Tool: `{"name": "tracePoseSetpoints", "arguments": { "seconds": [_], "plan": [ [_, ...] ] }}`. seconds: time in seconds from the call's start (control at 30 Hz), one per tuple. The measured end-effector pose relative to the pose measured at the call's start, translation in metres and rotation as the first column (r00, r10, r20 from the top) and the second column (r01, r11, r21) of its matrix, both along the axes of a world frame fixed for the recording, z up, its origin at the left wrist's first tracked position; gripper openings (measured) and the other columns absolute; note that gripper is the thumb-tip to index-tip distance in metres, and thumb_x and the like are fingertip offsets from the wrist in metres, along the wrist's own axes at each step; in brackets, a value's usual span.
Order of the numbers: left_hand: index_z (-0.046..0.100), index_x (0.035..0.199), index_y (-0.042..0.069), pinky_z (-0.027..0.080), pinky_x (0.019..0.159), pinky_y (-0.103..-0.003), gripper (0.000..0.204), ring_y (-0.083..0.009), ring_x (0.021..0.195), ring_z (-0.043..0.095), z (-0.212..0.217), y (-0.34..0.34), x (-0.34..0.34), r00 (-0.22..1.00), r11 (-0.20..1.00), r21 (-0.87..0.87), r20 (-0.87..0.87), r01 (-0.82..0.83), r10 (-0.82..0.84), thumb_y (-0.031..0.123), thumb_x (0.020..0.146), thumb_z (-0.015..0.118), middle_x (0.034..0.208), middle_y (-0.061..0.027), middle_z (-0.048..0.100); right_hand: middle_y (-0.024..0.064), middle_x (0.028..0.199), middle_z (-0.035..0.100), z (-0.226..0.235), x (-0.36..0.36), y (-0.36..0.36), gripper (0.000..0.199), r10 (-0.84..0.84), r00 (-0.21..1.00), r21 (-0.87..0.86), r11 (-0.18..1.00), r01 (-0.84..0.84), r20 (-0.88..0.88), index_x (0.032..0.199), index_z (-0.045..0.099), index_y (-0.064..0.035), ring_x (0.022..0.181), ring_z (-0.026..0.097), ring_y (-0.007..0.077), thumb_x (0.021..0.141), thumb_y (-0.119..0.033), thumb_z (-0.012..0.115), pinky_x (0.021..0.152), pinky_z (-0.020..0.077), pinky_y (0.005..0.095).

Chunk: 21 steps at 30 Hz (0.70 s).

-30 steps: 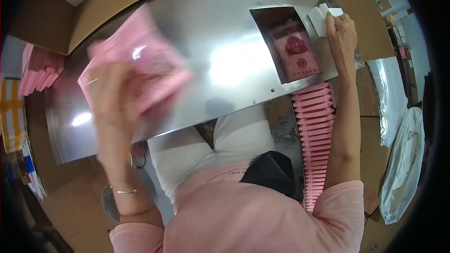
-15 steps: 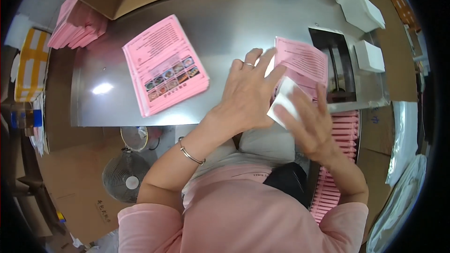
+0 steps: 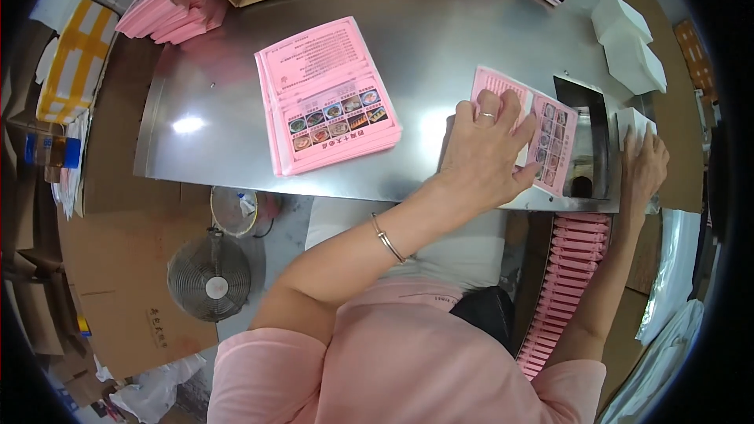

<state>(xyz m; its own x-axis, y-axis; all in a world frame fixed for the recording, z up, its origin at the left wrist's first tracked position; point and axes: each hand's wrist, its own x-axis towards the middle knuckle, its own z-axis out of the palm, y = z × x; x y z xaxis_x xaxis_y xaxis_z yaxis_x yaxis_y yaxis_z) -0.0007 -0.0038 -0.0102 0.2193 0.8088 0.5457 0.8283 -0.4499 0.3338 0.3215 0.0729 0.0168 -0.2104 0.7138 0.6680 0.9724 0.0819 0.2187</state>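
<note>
Small print and food pictures cover a pink packet point(image 3: 556, 145) near the front right corner of a metal table point(image 3: 440, 47); a fan point(image 3: 209, 279) stands below. The left hand point(image 3: 485, 148) touches the packet, fingers spread; the right point(image 3: 646, 165) touches white papers point(image 3: 634, 121) by the right edge, its pinch unclear.

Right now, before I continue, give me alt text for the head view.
The left hand, fingers spread, is on a pink printed piece at the near edge of a metal table; the right hand touches a white stack at the right. A pink printed pile lies left of the left hand.
</note>
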Motion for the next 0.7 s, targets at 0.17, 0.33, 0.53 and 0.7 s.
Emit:
{"name": "tracePoseSetpoints", "arguments": {
  "seconds": [0.17, 0.33, 0.53, 0.7],
  "plan": [
    [0.065, 0.117, 0.012, 0.036, 0.081, -0.045, 0.056, -0.0334, 0.106, 0.051, 0.013, 0.001, 0.002, 0.999, 0.997, -0.072, -0.044, -0.008, 0.005, 0.045, 0.073, 0.075, 0.125, -0.0154, 0.056, 0.0178, 0.095, 0.063, -0.003, 0.029, 0.008, 0.029, -0.100, 0.991, -0.118, 0.989, 0.089, -0.091, 0.097, 0.071, -0.0005, 0.096, 0.061, 0.0355, 0.097, -0.027, 0.059, 0.082, 0.0487, 0.0475],
    [0.067, 0.106, 0.009, 0.039, 0.078, -0.051, 0.062, -0.0335, 0.100, 0.054, 0.024, -0.003, -0.008, 0.994, 0.993, -0.101, -0.093, 0.056, -0.065, 0.056, 0.068, 0.079, 0.115, -0.0126, 0.059, 0.0239, 0.087, 0.060, -0.013, 0.014, 0.010, 0.031, -0.081, 0.896, -0.108, 0.993, 0.037, -0.437, 0.076, 0.061, 0.0069, 0.088, 0.056, 0.0385, 0.093, -0.019, 0.058, 0.082, 0.0426, 0.0483],
    [0.062, 0.100, 0.003, 0.039, 0.068, -0.043, 0.046, -0.0311, 0.084, 0.052, 0.015, -0.007, -0.010, 0.983, 0.988, -0.090, -0.119, 0.128, -0.138, 0.043, 0.081, 0.074, 0.107, -0.0153, 0.058, 0.0184, 0.091, 0.062, -0.006, 0.004, -0.002, 0.015, 0.002, 0.910, -0.056, 0.998, -0.027, -0.414, 0.088, 0.070, 0.0015, 0.089, 0.057, 0.0349, 0.090, -0.010, 0.061, 0.083, 0.0461, 0.0440],
    [0.062, 0.104, 0.002, 0.040, 0.068, -0.042, 0.037, -0.0312, 0.084, 0.052, 0.009, -0.003, -0.004, 0.969, 0.975, -0.067, -0.116, 0.210, -0.217, 0.029, 0.081, 0.072, 0.106, -0.0173, 0.057, 0.0176, 0.101, 0.062, -0.005, 0.007, -0.003, 0.026, 0.057, 0.918, 0.049, 0.998, -0.041, -0.393, 0.107, 0.068, -0.0003, 0.095, 0.058, 0.0354, 0.082, -0.002, 0.063, 0.084, 0.0466, 0.0459]
  ]
}}
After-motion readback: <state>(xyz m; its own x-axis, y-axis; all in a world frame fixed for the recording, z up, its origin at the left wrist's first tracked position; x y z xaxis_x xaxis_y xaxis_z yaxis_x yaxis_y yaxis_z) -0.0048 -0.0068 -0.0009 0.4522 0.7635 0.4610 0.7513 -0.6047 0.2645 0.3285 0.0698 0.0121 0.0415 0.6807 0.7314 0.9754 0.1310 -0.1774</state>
